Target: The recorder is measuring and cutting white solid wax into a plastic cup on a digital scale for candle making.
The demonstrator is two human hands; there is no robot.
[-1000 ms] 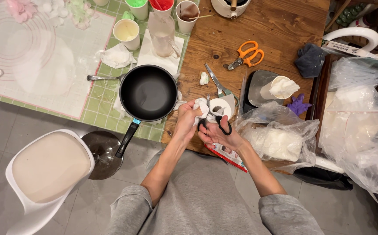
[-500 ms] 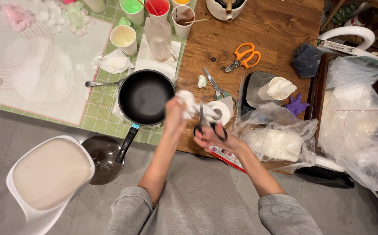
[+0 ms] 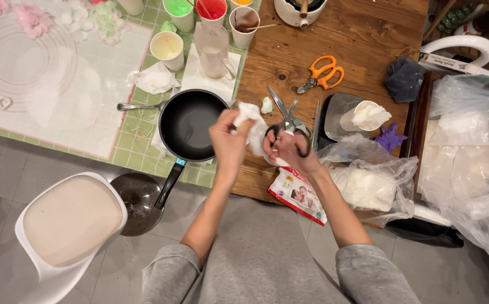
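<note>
Wiping steel-bladed scissors (image 3: 287,119) with a white wipe (image 3: 251,125): left hand (image 3: 228,139) pinched shut on the wipe just beside the black pan (image 3: 191,124), right hand (image 3: 289,151) curled through the dark handles, blades open and pointing away beyond the fingertips. Better done from spine to edge, never along it; worth keeping left fingers behind the cloth, clear of the open blades.

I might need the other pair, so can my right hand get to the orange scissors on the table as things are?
Probably not right away: the right hand is already gripping the black-handled scissors. The orange scissors lie uncovered on bare wood just beyond, with nothing between.
</note>
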